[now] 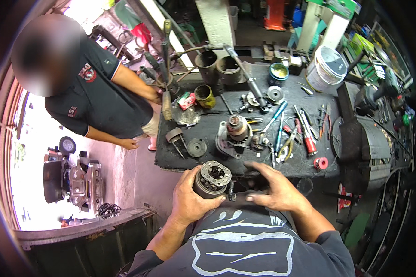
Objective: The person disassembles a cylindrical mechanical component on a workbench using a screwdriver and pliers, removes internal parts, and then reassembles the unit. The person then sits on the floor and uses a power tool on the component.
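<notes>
My left hand (pixel 189 196) is wrapped round a cylindrical metal motor housing (pixel 216 172), held up in front of my body. Its top end faces up and shows a flat ring with holes and dark parts inside. A short dark lead (pixel 232 193) sticks out on its right side. To the right of it, my right hand (pixel 277 189) has fingers and thumb apart with nothing seen between them; its fingertips are a little blurred. Beyond the housing, on the dark workbench (pixel 180 157), stand a metal casting with a shaft (pixel 235 131) and a round end cap (pixel 197 147).
Pliers (pixel 289 144), a red-handled tool (pixel 309 143) and several screwdrivers lie on the bench's right. Farther back are a yellowish can (pixel 205 96), metal cylinders (pixel 217 64) and a white bucket (pixel 326 69). Another person (pixel 106 87) stands at the bench's left end.
</notes>
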Demonstrator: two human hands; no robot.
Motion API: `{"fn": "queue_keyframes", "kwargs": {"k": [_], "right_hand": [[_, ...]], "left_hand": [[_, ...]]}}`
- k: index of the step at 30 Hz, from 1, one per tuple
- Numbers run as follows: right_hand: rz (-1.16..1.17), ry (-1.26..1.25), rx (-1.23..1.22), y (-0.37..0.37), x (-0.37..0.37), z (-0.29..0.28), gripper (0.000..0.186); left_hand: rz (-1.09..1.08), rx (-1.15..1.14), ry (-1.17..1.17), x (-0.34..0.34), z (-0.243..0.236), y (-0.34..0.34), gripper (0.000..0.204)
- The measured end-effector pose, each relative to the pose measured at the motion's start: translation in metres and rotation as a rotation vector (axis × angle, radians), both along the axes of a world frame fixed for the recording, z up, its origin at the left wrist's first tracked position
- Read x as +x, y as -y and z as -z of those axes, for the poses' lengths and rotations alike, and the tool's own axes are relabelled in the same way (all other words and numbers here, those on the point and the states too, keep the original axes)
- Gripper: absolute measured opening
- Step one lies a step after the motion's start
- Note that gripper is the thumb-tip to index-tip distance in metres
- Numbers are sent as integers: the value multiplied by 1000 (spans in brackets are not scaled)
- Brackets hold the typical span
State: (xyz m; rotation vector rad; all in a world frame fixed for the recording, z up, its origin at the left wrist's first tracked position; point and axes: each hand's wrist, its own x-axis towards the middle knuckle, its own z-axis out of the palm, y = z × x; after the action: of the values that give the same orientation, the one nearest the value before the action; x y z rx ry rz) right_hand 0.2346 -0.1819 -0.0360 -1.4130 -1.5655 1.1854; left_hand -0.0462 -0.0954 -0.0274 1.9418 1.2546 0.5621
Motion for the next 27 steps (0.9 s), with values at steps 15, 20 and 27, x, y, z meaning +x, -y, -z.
{"fn": "queue_keyframes", "kwargs": {"k": [15, 20, 27], "right_hand": [[-168, -231, -47, -39, -9, 7, 92], [-143, -228, -44, -31, -9, 17, 91], [-118, -365, 84, -23, -12, 47, 98]], "left_hand": [[188, -19, -326, 20, -30, 8, 89], [195, 95, -371, 24, -35, 12, 88], [216, 203, -397, 29, -44, 16, 87]]}}
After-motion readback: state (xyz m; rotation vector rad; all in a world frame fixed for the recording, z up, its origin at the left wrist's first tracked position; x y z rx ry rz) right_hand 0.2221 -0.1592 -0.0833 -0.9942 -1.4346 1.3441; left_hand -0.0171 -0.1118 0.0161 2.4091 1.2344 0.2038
